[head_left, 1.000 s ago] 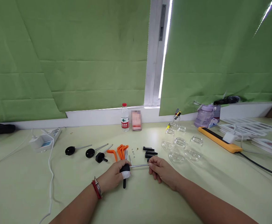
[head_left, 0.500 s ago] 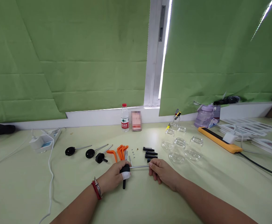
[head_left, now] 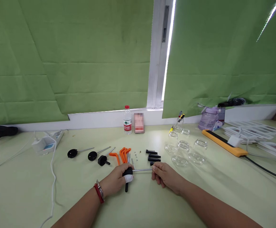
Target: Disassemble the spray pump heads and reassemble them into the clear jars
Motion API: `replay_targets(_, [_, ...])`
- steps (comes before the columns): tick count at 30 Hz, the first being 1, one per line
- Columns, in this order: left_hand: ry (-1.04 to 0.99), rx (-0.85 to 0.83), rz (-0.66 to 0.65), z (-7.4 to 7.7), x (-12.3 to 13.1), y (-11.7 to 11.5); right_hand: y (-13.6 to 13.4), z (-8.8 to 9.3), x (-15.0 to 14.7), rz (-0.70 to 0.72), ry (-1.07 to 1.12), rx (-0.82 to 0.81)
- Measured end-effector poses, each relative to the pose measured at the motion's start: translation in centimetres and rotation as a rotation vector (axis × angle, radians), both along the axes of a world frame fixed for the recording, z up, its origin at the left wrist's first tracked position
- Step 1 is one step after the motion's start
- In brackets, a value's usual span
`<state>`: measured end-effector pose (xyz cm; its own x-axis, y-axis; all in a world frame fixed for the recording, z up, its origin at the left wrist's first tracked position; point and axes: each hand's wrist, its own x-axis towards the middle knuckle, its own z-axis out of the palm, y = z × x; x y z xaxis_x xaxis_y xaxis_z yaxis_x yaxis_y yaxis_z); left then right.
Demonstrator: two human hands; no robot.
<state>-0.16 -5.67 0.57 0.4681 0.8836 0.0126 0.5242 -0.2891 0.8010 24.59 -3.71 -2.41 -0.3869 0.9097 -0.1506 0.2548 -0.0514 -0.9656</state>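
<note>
My left hand (head_left: 117, 180), with white tape on the thumb, is closed around a black round cap with a metal rod (head_left: 141, 170). A black stem on the cap points down toward me. My right hand (head_left: 165, 175) pinches the rod's far end, and its fingers hide the tip. Behind my left hand lie orange bent handles (head_left: 122, 153) and thin metal rods (head_left: 133, 163). Several black parts with springs (head_left: 154, 156) are just beyond my right hand. To the left, three similar black caps with rods (head_left: 92, 155) lie on the table.
Clear glass jars (head_left: 182, 145) stand at the right, one behind holding screwdrivers (head_left: 180, 117). A water bottle (head_left: 127, 122) is at the back beside a small upright card (head_left: 139, 123). An orange power strip (head_left: 223, 144) and a white cable (head_left: 53, 177) flank the workspace. Tiny nuts (head_left: 136, 156) lie mid-table.
The view has shifted very slightly, so everything appears a little further right. Both hands keep the same hold on the cap and rod.
</note>
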Motion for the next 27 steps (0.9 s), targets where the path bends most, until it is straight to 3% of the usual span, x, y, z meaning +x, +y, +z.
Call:
replay_targets(4, [-0.025, 0.025, 0.019, -0.1, -0.1, 0.0, -0.1, -0.1, -0.1, -0.028, 0.03, 0.004])
replay_targets(7, [-0.129, 0.156, 0.167, 0.4, -1.0, 0.3, 0.0, -0.2, -0.1, -0.044, 0.09, -0.002])
replay_targets(11, [-0.249, 0.413, 0.594, 1.6, -4.5, 1.7, 0.2, -0.5, 0.0, -0.028, 0.115, -0.024])
replay_targets(14, [-0.086, 0.555, 1.03, 1.6, -8.6, 3.3, 0.3, -0.8, 0.1, -0.021, 0.11, -0.026])
replay_targets(16, [0.114, 0.538, 1.226, 1.0, -11.4, 4.2, 0.3, -0.8, 0.1, -0.02, 0.108, -0.025])
replay_targets(21, [0.204, 0.373, 1.292, -1.5, -15.1, 5.4, 0.3, -0.8, 0.2, -0.012, 0.095, -0.034])
replay_targets(27, [0.222, 0.244, 1.249, -3.1, -15.3, 6.1, 0.2, -0.9, 0.3, -0.002, 0.095, -0.031])
